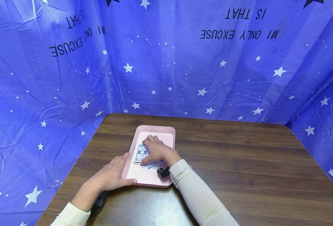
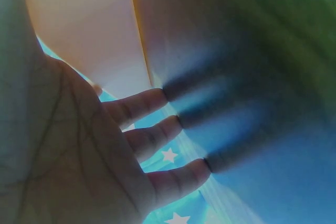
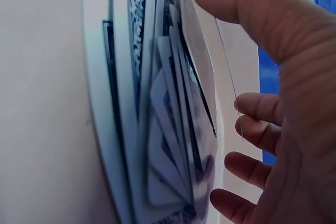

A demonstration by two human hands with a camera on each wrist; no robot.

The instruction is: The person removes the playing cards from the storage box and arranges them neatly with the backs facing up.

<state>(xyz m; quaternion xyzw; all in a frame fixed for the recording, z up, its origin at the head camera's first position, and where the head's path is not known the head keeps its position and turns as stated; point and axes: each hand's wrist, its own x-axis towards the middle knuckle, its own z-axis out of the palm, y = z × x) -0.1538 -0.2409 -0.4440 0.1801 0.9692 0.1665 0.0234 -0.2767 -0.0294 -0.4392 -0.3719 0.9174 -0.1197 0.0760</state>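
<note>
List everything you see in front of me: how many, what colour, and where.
playing cards: several, exact count unclear, blue-and-white backs, overlapping inside the tray
tray: one, pink, on the table
table: one, brown wood grain, beneath the tray
curtain: count unclear, blue with white stars and black lettering, behind the table and along its sides
wrist devices: two, black, one at each wrist
sleeves: two, cream, one per arm
left hand: one, bare, against the tray's left side
right hand: one, bare, at the cards

A pink tray (image 1: 143, 178) lies on the wood-grain table (image 1: 245, 169).
</note>
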